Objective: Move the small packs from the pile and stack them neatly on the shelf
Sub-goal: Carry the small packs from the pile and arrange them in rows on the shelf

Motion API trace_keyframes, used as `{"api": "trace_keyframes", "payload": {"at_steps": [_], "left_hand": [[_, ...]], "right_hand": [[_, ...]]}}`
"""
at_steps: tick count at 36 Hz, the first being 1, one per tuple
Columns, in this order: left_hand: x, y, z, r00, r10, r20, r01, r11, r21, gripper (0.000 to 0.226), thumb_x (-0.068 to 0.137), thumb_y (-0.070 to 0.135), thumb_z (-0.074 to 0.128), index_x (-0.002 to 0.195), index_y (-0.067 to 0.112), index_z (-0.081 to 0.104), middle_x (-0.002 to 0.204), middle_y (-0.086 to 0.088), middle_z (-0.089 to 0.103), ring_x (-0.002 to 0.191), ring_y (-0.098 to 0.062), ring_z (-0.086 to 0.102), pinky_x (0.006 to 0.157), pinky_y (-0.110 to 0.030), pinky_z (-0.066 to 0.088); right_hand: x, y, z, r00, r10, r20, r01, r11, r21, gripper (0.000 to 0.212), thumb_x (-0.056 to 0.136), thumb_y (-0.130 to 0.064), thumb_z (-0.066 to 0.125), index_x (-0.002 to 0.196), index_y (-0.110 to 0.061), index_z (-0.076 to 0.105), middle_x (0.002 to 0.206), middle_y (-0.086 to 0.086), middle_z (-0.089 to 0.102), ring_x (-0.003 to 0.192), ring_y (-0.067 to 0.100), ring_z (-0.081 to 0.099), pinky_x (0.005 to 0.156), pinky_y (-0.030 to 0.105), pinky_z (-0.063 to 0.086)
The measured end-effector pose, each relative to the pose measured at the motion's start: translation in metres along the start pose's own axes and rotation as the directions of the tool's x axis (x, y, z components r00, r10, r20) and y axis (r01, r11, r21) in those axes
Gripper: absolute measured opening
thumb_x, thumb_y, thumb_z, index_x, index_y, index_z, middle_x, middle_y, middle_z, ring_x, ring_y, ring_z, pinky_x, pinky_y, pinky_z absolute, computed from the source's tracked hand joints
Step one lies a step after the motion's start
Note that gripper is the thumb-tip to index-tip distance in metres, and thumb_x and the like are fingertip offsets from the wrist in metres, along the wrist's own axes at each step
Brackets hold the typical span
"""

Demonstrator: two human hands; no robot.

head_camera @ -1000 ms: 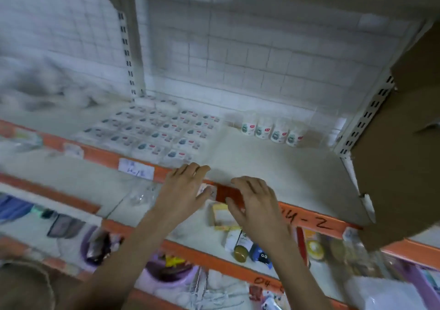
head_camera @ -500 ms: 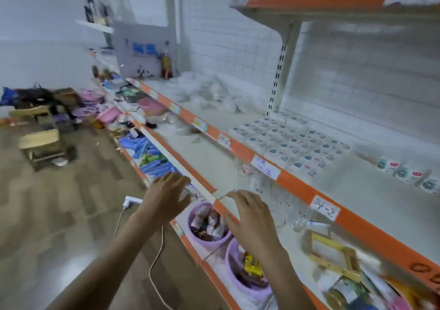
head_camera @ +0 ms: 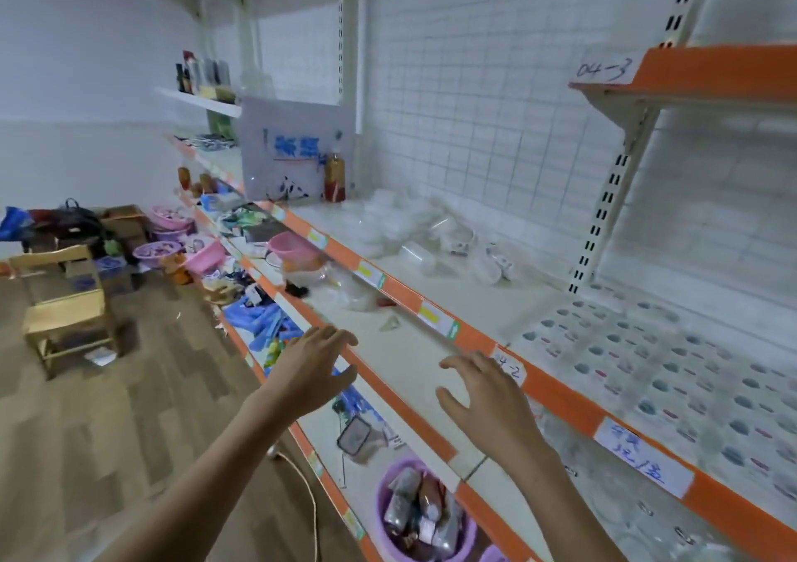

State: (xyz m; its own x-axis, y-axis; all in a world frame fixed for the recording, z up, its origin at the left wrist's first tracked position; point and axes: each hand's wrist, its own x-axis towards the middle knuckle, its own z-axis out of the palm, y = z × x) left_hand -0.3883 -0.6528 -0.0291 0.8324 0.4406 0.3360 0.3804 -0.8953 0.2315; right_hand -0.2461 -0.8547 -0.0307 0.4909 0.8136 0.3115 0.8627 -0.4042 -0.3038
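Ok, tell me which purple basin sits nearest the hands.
The purple basin full of packets on the lower shelf, just below the right hand; the others sit far off on the floor.

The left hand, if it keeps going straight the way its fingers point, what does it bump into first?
Probably the orange shelf edge right in front of the left hand, whose open fingers reach up and right toward it. Depth is hard to judge, so it may pass just above onto the bare shelf board.
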Motion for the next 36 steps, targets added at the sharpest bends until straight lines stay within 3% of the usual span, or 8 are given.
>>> {"api": "trace_keyframes", "payload": {"at_steps": [8, 19, 27, 31, 33, 36], "left_hand": [[0.1, -0.049, 0.0, 0.994, 0.112, 0.019, -0.111, 0.993, -0.038, 0.038, 0.09, 0.036, 0.052, 0.125, 0.023, 0.05, 0.123, 0.004, 0.054, 0.112, -0.013, 0.049, 0.088, -0.027, 0.04], [0.257, -0.045, 0.034, 0.947, 0.318, 0.05, -0.313, 0.946, -0.087, 0.038, 0.088, 0.036, 0.053, 0.124, 0.022, 0.05, 0.119, 0.005, 0.055, 0.114, -0.015, 0.048, 0.089, -0.027, 0.035], [0.374, -0.028, 0.051, 0.876, 0.48, 0.053, -0.479, 0.877, -0.04, 0.041, 0.089, 0.036, 0.052, 0.126, 0.021, 0.047, 0.123, 0.001, 0.051, 0.115, -0.018, 0.048, 0.095, -0.03, 0.035], [0.429, -0.031, 0.076, 0.839, 0.514, 0.181, -0.52, 0.854, -0.017, 0.045, 0.089, 0.036, 0.052, 0.131, 0.02, 0.043, 0.126, -0.002, 0.048, 0.114, -0.02, 0.048, 0.093, -0.03, 0.039], [0.451, -0.034, 0.094, 0.802, 0.518, 0.297, -0.541, 0.841, -0.007, 0.05, 0.089, 0.035, 0.053, 0.135, 0.019, 0.039, 0.134, -0.003, 0.043, 0.121, -0.02, 0.043, 0.096, -0.032, 0.039], [0.473, -0.029, 0.117, 0.742, 0.564, 0.362, -0.615, 0.788, 0.031, 0.058, 0.089, 0.038, 0.054, 0.139, 0.017, 0.033, 0.14, -0.005, 0.037, 0.126, -0.022, 0.038, 0.099, -0.032, 0.036]], "right_hand": [[0.091, 0.014, -0.01, 0.982, 0.15, -0.115, -0.155, 0.987, -0.034, 0.029, 0.09, -0.032, 0.054, 0.118, -0.023, 0.056, 0.123, -0.007, 0.051, 0.115, 0.014, 0.048, 0.089, 0.027, 0.038], [0.203, 0.085, -0.031, 0.899, 0.318, -0.301, -0.32, 0.946, 0.044, 0.026, 0.089, -0.03, 0.057, 0.114, -0.023, 0.06, 0.117, -0.004, 0.057, 0.109, 0.016, 0.052, 0.086, 0.034, 0.045], [0.306, 0.153, -0.014, 0.806, 0.535, -0.253, -0.502, 0.845, 0.185, 0.022, 0.088, -0.027, 0.057, 0.109, -0.022, 0.061, 0.111, -0.005, 0.061, 0.102, 0.017, 0.058, 0.086, 0.038, 0.049], [0.346, 0.185, 0.004, 0.745, 0.653, -0.139, -0.602, 0.747, 0.281, 0.027, 0.088, -0.027, 0.055, 0.114, -0.022, 0.056, 0.114, -0.004, 0.056, 0.087, 0.014, 0.057, 0.072, 0.032, 0.05], [0.361, 0.196, 0.015, 0.716, 0.69, -0.105, -0.634, 0.705, 0.318, 0.032, 0.089, -0.026, 0.055, 0.121, -0.02, 0.052, 0.11, -0.001, 0.054, 0.079, 0.01, 0.053, 0.076, 0.031, 0.047], [0.375, 0.208, 0.029, 0.668, 0.741, -0.065, -0.701, 0.656, 0.28, 0.045, 0.09, -0.033, 0.052, 0.131, -0.017, 0.042, 0.111, 0.008, 0.06, 0.093, 0.018, 0.053, 0.086, 0.035, 0.047]]}}
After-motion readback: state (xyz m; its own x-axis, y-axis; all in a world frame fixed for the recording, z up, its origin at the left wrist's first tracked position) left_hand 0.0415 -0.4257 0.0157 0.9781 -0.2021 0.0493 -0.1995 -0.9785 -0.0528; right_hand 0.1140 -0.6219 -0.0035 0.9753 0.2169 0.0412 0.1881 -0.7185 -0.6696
